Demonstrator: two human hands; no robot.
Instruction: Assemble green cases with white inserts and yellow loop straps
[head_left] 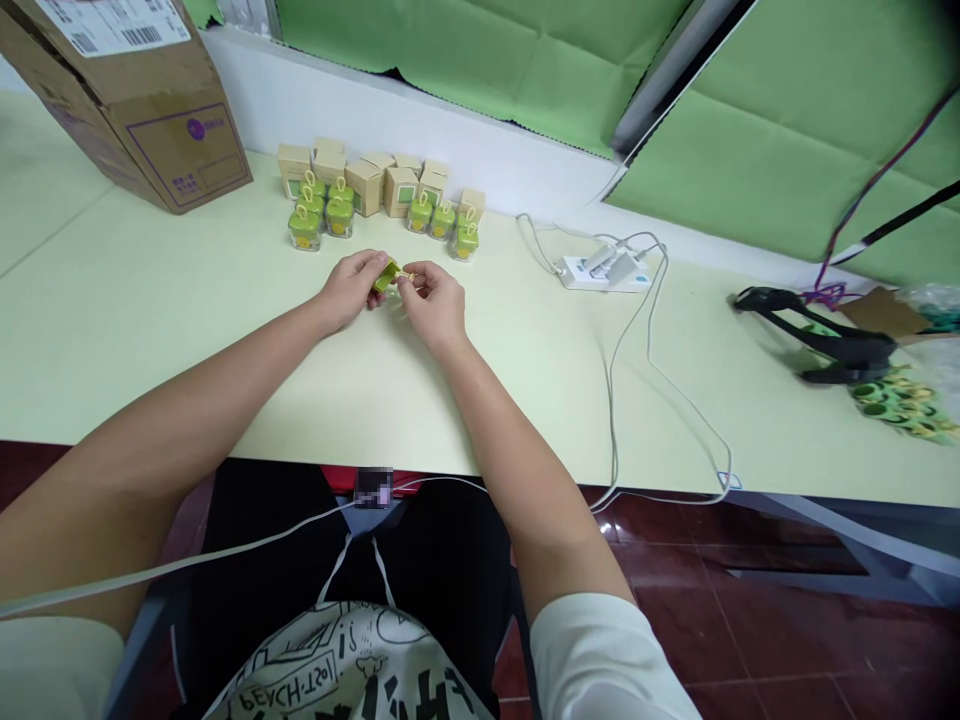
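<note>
Above the table's middle, my left hand (pixel 351 290) is closed around a small green cap (pixel 387 277), tilted so its side shows. My right hand (pixel 436 303) pinches a pale yellow loop (pixel 406 276) at the cap's right side. Something clear shows just beneath the cap, too small to make out. Beyond my hands stand several small clear jars with green lids and loops, in a left group (pixel 305 229) and a right group (pixel 465 241). Behind them is a row of small kraft boxes (pixel 365 186), some with a green square on the side.
A large cardboard box (pixel 176 130) stands at the back left. A white power strip (pixel 604 272) with plugs and trailing cables lies right of centre. Farther right are a black curved stand (pixel 825 335) and a pile of green and yellow pieces (pixel 904 403).
</note>
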